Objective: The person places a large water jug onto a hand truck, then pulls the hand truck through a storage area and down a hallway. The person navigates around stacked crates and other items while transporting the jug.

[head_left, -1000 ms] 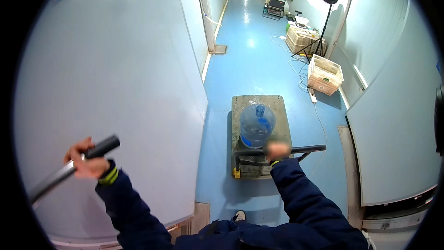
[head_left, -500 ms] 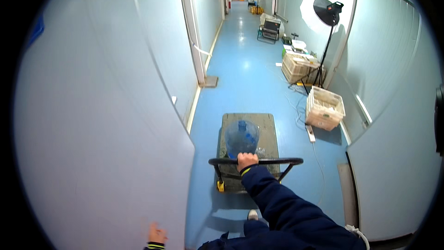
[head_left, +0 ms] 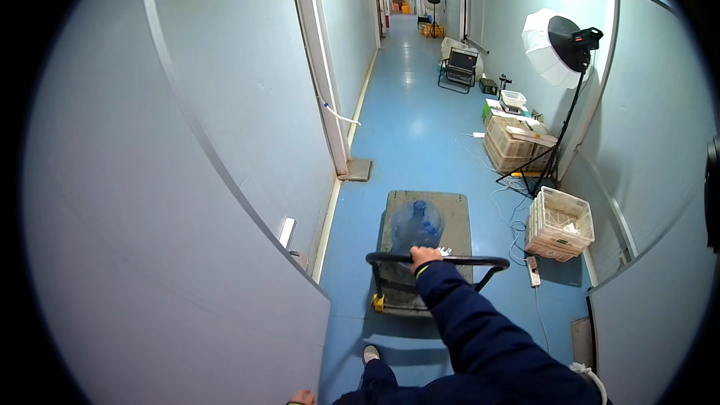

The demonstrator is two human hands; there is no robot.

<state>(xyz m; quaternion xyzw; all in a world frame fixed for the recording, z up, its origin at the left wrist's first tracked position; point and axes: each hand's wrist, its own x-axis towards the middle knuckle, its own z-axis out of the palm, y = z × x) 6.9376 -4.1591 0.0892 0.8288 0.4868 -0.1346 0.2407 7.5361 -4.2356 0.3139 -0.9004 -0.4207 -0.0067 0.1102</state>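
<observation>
My right hand [head_left: 425,256] is wrapped round the black bar handle [head_left: 474,261] of a flat platform cart [head_left: 454,217]. A translucent blue water-cooler bottle [head_left: 417,226] stands upright on the cart's worn grey-green deck, just beyond that hand, its neck pointing up. Only a small piece of my left hand [head_left: 302,397] shows at the lower edge, beside the pale door panel [head_left: 247,315]; its fingers are mostly cut off, so whether it holds anything is hidden.
Ahead runs a blue-floored corridor [head_left: 409,105]. Along its right side stand stacked white crates [head_left: 559,229], a power strip [head_left: 533,271] with loose cables, beige crates [head_left: 506,144], a light on a tripod [head_left: 574,101] and a folding chair [head_left: 459,67]. A doorframe foot [head_left: 357,171] juts in at left.
I have moved forward with the cart, and the crates and light stand appear nearer. My right hand keeps its grip on the handle. My left hand has dropped mostly out of view.
</observation>
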